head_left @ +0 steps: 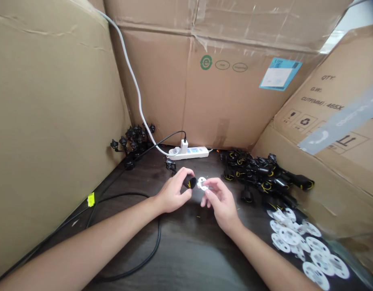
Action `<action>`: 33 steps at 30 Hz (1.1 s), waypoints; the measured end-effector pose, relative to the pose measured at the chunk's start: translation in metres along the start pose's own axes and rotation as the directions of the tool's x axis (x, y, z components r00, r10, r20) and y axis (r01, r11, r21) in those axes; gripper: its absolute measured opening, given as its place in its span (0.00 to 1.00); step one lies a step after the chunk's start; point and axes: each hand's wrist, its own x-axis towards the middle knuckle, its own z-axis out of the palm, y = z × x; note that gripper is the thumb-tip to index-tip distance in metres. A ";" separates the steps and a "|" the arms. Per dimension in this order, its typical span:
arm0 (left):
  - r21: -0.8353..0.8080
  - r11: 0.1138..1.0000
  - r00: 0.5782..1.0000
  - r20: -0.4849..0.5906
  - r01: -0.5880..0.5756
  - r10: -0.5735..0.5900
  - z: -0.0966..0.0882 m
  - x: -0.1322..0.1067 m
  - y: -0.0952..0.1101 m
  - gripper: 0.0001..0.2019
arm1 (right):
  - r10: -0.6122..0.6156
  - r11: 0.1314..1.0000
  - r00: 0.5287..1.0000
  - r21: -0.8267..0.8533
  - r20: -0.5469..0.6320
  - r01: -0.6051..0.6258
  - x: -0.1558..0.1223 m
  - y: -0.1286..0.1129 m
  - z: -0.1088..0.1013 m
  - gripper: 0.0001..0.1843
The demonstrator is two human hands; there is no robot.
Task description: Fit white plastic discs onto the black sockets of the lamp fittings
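Note:
My left hand [176,190] is closed around a black cup-shaped base [190,182], its open end turned to the right with short yellow wires showing inside. A small black lantern head [170,165] juts out behind the left fingers; whether it joins the base is hidden by the hand. Between the thumb and fingers of my right hand [219,201] is a white disc [202,184] with cut-outs, tilted up beside the base's open end. A narrow gap shows between disc and base.
Behind the hands lies a white power strip [198,152] with a plugged-in adapter [184,146]. Black lamp parts with yellow wires [265,173] are heaped at right, near white discs [295,236]. More black lanterns [136,137] stand back left. A black cable [157,238] loops under my left arm; cardboard walls [162,85] surround the table.

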 end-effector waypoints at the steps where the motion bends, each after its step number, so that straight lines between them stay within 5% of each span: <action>1: 0.009 1.000 1.000 0.010 0.006 -0.007 0.000 0.000 0.000 0.16 | 0.004 1.000 1.000 -0.002 -0.013 -0.004 -0.002 0.002 0.000 0.06; 18: 0.094 0.986 0.986 0.103 -0.137 0.127 0.000 0.000 -0.004 0.18 | -0.132 0.982 0.991 -0.139 -0.008 0.129 -0.008 0.012 0.003 0.09; 24: 0.125 0.985 0.987 0.122 -0.119 0.104 0.000 0.001 -0.003 0.18 | -0.130 0.975 0.992 -0.183 0.000 0.128 -0.007 0.007 0.003 0.03; 33: 0.126 0.980 0.980 0.148 -0.155 0.136 0.000 -0.001 -0.001 0.18 | -0.056 0.963 0.998 -0.264 0.002 0.054 -0.007 0.008 0.001 0.09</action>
